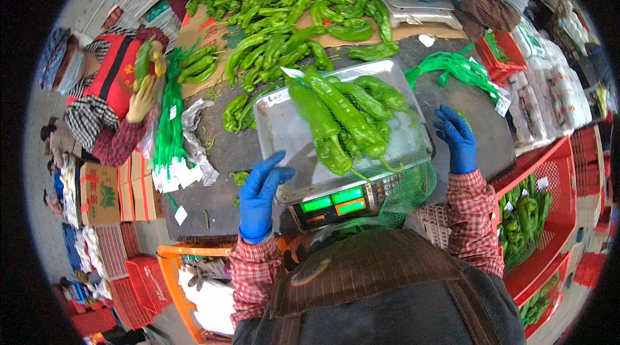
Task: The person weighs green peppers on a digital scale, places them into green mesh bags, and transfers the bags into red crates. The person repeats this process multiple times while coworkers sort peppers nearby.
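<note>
Several long green peppers [339, 122] lie on the metal pan [286, 151] of a digital weighing scale, with green mesh netting [411, 185] around or under part of them at the pan's near right. The scale's lit green display [332, 202] faces me. My left hand [261, 195], in a blue glove, is at the pan's near left corner, its fingers apart and holding nothing. Off the pan's right side my right hand [455, 139], also blue-gloved, is raised with spread fingers; a small green piece shows just behind it. A white tag [292, 72] sticks out at the peppers' far end.
A large heap of green peppers [276, 1] covers the far table. Green net bags with tags lie at left [169, 122] and right [450, 66]. Co-workers stand at left and far right, one beside another scale [421, 18]. A red crate [557, 209] of bagged peppers stands at right, an orange crate [193, 250] below left.
</note>
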Demonstrator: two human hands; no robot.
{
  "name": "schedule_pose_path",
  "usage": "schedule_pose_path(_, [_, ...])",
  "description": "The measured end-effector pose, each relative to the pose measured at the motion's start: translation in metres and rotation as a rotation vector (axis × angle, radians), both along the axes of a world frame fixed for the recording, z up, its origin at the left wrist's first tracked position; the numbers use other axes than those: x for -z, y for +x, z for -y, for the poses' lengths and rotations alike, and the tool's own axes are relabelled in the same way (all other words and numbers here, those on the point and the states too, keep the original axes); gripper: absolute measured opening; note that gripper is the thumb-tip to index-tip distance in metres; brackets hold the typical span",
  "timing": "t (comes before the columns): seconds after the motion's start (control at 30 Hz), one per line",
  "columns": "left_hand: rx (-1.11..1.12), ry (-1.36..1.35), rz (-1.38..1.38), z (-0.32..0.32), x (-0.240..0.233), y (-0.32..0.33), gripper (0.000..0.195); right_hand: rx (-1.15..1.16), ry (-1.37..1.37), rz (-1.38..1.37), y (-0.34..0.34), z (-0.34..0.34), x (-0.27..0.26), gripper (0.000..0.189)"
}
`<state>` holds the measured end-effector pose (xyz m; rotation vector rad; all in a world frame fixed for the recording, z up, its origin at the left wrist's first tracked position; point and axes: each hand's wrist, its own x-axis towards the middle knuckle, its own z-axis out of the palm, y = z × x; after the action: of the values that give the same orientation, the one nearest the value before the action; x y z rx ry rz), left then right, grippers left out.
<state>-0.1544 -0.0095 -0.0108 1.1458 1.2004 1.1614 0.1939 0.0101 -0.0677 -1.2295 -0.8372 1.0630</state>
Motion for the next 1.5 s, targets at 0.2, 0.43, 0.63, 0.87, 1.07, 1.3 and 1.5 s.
schedule_pose_path(0.2, [0.044, -0.060, -0.101, 0.019, 0.019, 0.011, 0.028, -0.099, -0.117, -0.050, 0.015, 0.047, 0.003, 0.033])
schedule_pose_path(0.43, [0.156, 0.548, -0.811, 0.015, 0.002, 0.053, 0.048, -0.429, -0.349, -0.231, -0.041, 0.089, 0.001, 0.037])
schedule_pose_path(0.63, [0.328, 0.994, -1.441, -0.010, 0.012, 0.110, 0.058, -0.661, -0.225, -0.220, -0.037, 0.098, -0.010, 0.028])
schedule_pose_path(0.87, [0.167, 0.998, -1.255, 0.000, 0.044, 0.084, 0.047, -0.429, -0.319, -0.067, 0.022, 0.107, 0.019, 0.022])
schedule_pose_path(1.07, [0.174, 0.955, -1.232, 0.003, 0.047, 0.086, 0.045, -0.390, -0.297, 0.067, 0.024, 0.100, 0.029, 0.019])
schedule_pose_path(1.3, [0.150, 0.906, -1.215, 0.004, 0.044, 0.093, 0.047, -0.334, -0.254, 0.043, 0.021, 0.093, 0.029, 0.023])
schedule_pose_path(1.5, [0.269, 0.723, -1.008, 0.013, 0.013, 0.099, 0.048, -0.221, -0.187, -0.081, 0.015, 0.089, 0.021, 0.014])
